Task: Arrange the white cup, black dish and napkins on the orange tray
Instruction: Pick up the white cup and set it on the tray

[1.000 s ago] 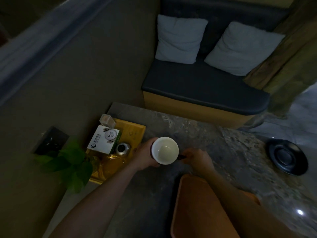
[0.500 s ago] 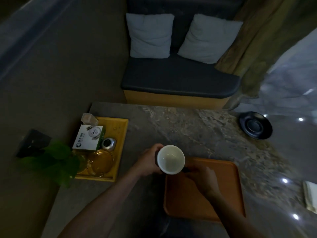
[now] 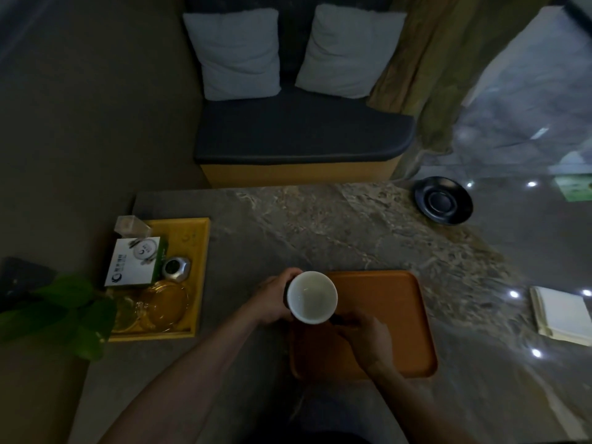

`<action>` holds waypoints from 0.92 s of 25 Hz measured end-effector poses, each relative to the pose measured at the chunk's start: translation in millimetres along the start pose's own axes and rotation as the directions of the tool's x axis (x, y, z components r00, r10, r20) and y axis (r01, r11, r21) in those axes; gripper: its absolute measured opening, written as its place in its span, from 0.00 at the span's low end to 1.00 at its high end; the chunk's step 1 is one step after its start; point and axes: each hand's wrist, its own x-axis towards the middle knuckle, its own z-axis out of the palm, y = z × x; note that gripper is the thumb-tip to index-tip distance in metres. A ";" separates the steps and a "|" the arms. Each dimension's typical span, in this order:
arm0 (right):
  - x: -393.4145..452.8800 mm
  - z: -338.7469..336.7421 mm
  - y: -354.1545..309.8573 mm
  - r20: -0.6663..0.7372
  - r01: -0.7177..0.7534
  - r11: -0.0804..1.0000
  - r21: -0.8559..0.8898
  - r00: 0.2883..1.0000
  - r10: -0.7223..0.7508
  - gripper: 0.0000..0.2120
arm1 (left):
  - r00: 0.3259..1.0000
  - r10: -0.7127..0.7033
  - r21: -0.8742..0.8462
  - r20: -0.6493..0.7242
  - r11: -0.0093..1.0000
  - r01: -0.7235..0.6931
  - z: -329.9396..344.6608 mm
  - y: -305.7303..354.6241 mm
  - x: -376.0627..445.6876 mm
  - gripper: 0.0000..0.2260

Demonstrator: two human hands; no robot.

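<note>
Two hands hold the white cup [image 3: 312, 297] over the near-left corner of the orange tray [image 3: 384, 318]: the left hand [image 3: 273, 299] is wrapped round the cup's left side, fingers closed against its wall, while the right hand [image 3: 368, 331] pinches something dark at the cup's lower right, probably a handle, though the dim light leaves that uncertain. Whether the cup's base already touches the tray cannot be told from above. To finish this step well, the cup should probably go down level and a little further in from the tray's left rim, leaving bare room to the right for the black dish [image 3: 443, 200], which sits well beyond the tray's far-right corner, and for the folded napkins [image 3: 559, 310], which lie well off the tray's right edge. Letting go with the right hand first, while the left steadies the wall, would likely keep the empty cup from tipping. To the left of the orange tray stands a yellow tray [image 3: 200, 251] holding a white-and-green box [image 3: 134, 265], a small metal pot [image 3: 175, 269], glass dishes [image 3: 163, 302] and a clear container [image 3: 131, 226]. The box carries a round logo and some small print, too blurred and dark to read; no other writing is legible.
</note>
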 end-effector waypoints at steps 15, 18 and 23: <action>4.0 7.0 -16.2 0.008 0.018 0.996 -0.088 1.000 -0.018 0.11 | 0.986 -0.110 -0.184 -0.122 0.979 0.086 4.5 -6.8 -1.2 0.38; 2.7 2.5 -19.2 0.065 0.046 0.992 -0.117 0.997 -0.039 0.14 | 0.968 -0.181 -0.221 -0.174 0.965 0.141 14.0 -6.1 -10.6 0.32; -2.2 -17.3 -7.1 0.134 0.126 0.946 -0.299 0.987 -0.089 0.17 | 0.924 -0.335 -0.185 -0.184 0.935 0.302 42.5 -3.2 -33.7 0.32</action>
